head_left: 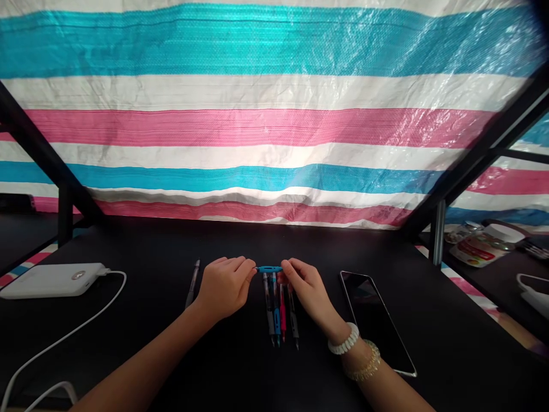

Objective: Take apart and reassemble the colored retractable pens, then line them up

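Blue piece: the short blue piece (269, 269) is rounded and looks rubbery. It sits level, crosswise, just above the row of pens.
Your left hand: the left hand (225, 289) pinches the blue piece's left end in its fingertips.
Your right hand: the right hand (306, 289) pinches the other end and overlaps the tops of the pens.
Pen row: you have four pens lying side by side on the desk, tips toward you: a grey-gripped pen (269, 303), a blue pen (277, 317), a red pen (282, 306) and a black pen (293, 315).
Lone pen: a dark pen (193, 280) lies tilted just beyond your left hand.

A black table (146, 274) holds pens (274, 309), phone (373, 320), power bank (51, 281).
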Demonstrator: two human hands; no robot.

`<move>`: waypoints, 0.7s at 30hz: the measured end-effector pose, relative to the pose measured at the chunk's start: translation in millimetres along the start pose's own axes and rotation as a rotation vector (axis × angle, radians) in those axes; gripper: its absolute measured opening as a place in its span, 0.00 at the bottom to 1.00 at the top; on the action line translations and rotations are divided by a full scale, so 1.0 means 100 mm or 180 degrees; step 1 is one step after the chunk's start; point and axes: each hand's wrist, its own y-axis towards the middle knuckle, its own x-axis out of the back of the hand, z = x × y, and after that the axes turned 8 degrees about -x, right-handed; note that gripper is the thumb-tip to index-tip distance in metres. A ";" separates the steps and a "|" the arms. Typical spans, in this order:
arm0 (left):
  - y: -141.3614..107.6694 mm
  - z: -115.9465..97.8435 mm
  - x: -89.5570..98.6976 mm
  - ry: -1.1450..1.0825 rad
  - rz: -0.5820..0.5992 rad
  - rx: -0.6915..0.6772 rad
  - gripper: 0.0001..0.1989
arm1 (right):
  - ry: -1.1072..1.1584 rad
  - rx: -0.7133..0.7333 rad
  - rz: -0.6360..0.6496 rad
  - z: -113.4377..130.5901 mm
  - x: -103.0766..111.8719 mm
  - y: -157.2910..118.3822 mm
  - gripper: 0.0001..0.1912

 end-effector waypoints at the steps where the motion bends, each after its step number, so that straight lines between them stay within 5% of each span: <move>1: 0.00 -0.01 0.01 -0.0053 0.0011 0.0006 0.09 | -0.0049 -0.0005 0.0004 -0.01 0.00 0.01 0.23; 12: 0.00 0.01 -0.03 -0.0147 -0.0011 0.0171 0.02 | 0.0321 -0.0050 -0.0163 0.07 0.01 -0.01 0.12; 16: 0.00 0.01 -0.02 -0.0193 -0.0015 0.0080 0.05 | 0.0790 -0.0351 0.0124 0.09 0.01 -0.01 0.17; 21: 0.00 0.01 -0.03 -0.0260 -0.0157 0.0015 0.07 | 0.0550 -0.0321 0.0192 0.04 -0.01 0.01 0.23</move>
